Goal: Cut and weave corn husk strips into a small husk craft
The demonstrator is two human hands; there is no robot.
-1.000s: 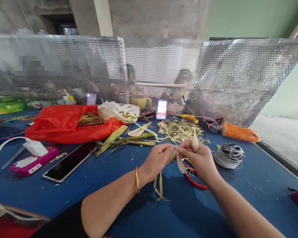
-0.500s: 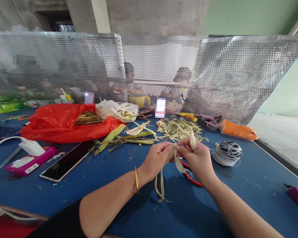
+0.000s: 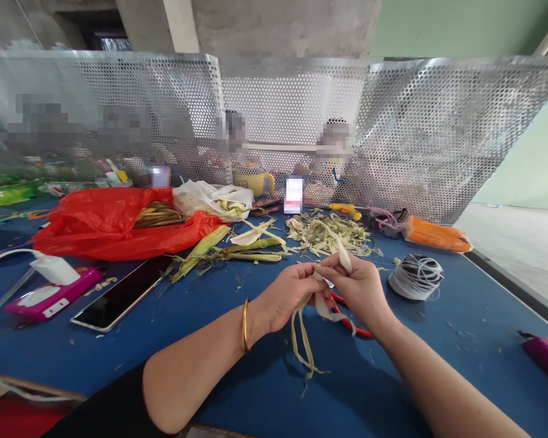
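Observation:
Over the blue table (image 3: pixel 173 340), my left hand (image 3: pixel 288 295) and my right hand (image 3: pixel 355 286) meet, both pinched on pale corn husk strips (image 3: pixel 304 340). The strips hang down from between my fingers toward the table, and one pale end sticks up above my right hand. A gold bangle (image 3: pixel 245 316) sits on my left wrist. Red-handled scissors (image 3: pixel 352 321) lie on the table just under my right hand, partly hidden by it.
A red plastic bag (image 3: pixel 100 228) of husks, a white bag (image 3: pixel 212 199), loose green husks (image 3: pixel 228 250) and a heap of husk scraps (image 3: pixel 326 234) lie beyond. A phone (image 3: pixel 121 293), pink device (image 3: pixel 50 298), string spool (image 3: pixel 415 277), orange object (image 3: pixel 433 236). Perforated metal screen (image 3: pixel 438 134) with people behind.
Both hands have shifted slightly down and closer together, working the strips; the hanging ends now trail lower and more to the right. The view has tilted a little.

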